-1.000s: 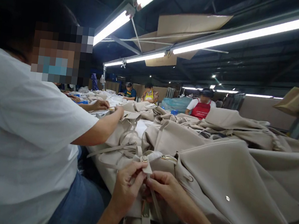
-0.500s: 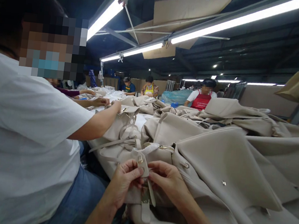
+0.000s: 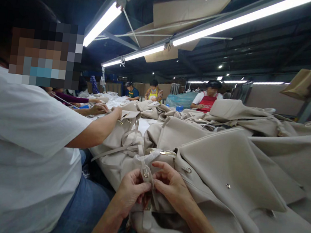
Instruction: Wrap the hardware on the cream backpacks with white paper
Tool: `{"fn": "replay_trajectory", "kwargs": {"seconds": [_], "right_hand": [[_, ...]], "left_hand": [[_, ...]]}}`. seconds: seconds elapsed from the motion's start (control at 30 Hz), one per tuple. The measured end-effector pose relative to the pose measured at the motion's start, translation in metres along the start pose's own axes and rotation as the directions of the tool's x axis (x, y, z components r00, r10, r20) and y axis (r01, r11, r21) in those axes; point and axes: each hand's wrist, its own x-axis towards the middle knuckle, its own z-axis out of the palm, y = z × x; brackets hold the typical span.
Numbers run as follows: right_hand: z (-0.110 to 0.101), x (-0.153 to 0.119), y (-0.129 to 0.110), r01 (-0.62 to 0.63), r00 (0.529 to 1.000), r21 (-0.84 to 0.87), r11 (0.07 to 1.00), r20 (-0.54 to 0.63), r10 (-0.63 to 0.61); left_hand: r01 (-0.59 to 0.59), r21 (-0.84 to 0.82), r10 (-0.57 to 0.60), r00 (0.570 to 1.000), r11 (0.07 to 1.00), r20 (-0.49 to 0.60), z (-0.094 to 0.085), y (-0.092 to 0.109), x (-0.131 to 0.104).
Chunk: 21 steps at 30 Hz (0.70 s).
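In the head view we look across a work surface heaped with beige bags, their soft panels folded and overlapping toward the right edge. Past them we see a blue-green plastic sheet, a person in a red apron and another in a yellow apron. Bright tube lamps run overhead beneath a dark roof, with cardboard sheets above them; a brown bag hangs at the far right. Close on the left we find a co-worker in a white shirt, one forearm reaching over the goods.

Low in the centre, in front of the heap, we see a narrow beige strap with a metal ring set in it. Its long axis runs steeply, leaning from upper left to lower right, the lower part pointing toward the wearer. The left hand pinches it below the ring, thumb on its face. The right hand is at its right edge, index finger extended and the others curled near the thumb; we cannot tell whether it grips. Just above lies a gold zip.
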Motion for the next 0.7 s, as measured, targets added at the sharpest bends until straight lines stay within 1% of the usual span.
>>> {"fn": "replay_trajectory", "kwargs": {"seconds": [0.1, 0.2, 0.27, 0.37, 0.43, 0.57, 0.7], "right_hand": [[-0.0019, 0.0005, 0.0019, -0.041, 0.999, -0.012, 0.999, -0.001, 0.041], [-0.0034, -0.0023, 0.0048, -0.089, 0.995, -0.032, 0.996, 0.04, 0.09], [-0.0044, -0.0052, 0.0061, -0.099, 0.992, -0.044, 0.994, 0.078, 0.103], [-0.0051, -0.0079, 0.0056, -0.099, 0.991, -0.038, 0.994, 0.082, 0.102], [-0.0044, -0.0073, 0.0036, -0.105, 0.992, -0.011, 0.994, 0.065, 0.105], [-0.0008, -0.0035, -0.001, -0.112, 0.993, 0.053, 0.992, -0.03, 0.114], [0.0007, -0.0051, -0.001, -0.121, 0.986, 0.16, 0.98, -0.092, 0.137]], "left_hand": [[-0.003, -0.006, 0.003, 1.0, 1.0, 0.013, 0.0007, -0.0009, 0.0005], [-0.008, -0.022, 0.008, 1.0, 1.0, -0.021, 0.0004, -0.0018, 0.0029], [-0.014, -0.028, 0.013, 0.999, 1.0, -0.038, 0.0, -0.0018, 0.0049], [-0.01, -0.022, 0.01, 1.0, 1.0, -0.026, -0.0011, -0.0011, 0.0069], [-0.002, -0.033, 0.002, 1.0, 0.999, 0.002, -0.0026, -0.0005, 0.0073], [0.026, -0.049, -0.022, 0.997, 0.998, 0.069, -0.0041, 0.0019, 0.0071], [-0.016, 0.013, 0.016, 1.0, 1.0, 0.025, 0.0046, 0.0039, 0.0053]]}}
